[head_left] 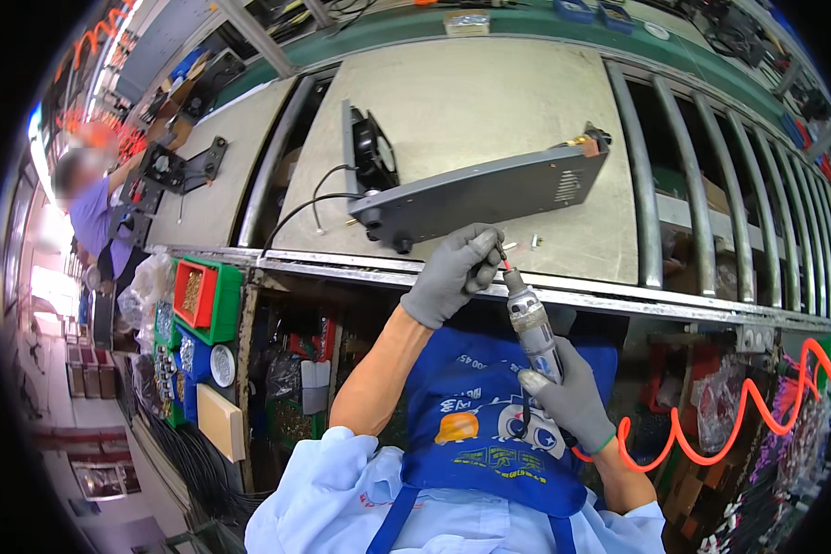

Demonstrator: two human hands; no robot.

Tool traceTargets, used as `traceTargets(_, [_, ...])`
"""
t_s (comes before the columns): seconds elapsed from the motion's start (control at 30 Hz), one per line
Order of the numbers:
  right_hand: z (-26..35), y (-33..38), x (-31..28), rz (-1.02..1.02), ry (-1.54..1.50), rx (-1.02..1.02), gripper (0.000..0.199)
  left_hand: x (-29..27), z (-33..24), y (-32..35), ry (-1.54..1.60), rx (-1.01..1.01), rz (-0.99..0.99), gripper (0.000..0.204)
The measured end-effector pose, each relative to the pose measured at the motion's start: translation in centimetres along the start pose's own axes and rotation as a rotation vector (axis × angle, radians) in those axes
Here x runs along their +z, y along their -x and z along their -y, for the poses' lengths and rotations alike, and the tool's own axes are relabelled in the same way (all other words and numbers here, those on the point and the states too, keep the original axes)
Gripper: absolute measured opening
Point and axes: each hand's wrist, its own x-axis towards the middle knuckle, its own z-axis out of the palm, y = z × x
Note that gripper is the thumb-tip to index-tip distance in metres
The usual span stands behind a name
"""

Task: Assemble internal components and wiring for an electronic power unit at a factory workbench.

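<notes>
Between my two gloved hands runs the driver (532,325), a slim pneumatic screwdriver whose long axis slants from my right hand (571,399), low and near my apron (475,434), up and leftward to my left hand (452,272) at the bench edge. Its bit end points up and away from me toward the underside rim of the grey panel (489,192), just beyond my left fingertips. My right fingers are wrapped shut round the driver's rear body, where I judge the grip gives me the push and the trigger; the orange coiled hose (729,434) trails off to the right of that hand. My left fingers are pinched closed round the bit near its red tip, seemingly to steady it, though whether a screw sits there I cannot tell. Beyond my left hand the panel lies tilted, its long axis rising to the right, with a black fan (371,152) and wires at its left end. Two small screws (523,245) lie just right of my left fingers.
</notes>
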Motion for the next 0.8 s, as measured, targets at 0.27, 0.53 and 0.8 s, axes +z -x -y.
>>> traceTargets(0.27, [3.3, -0.9, 1.8, 0.213, -0.090, 0.196, 0.044, -2.7, -1.4, 2.9, 0.087, 0.106, -0.074, 0.024])
traceTargets(0.53, [3.1, -1.9, 3.7, 0.190, -0.002, 0.024, 0.043, -4.1, -1.6, 3.5, 0.176, 0.185, -0.114, 0.024])
traceTargets(0.8, [3.3, -1.6, 4.2, 0.276, -0.151, 0.145, 0.041, -3.8, -1.5, 4.0, 0.183, 0.208, -0.130, 0.029])
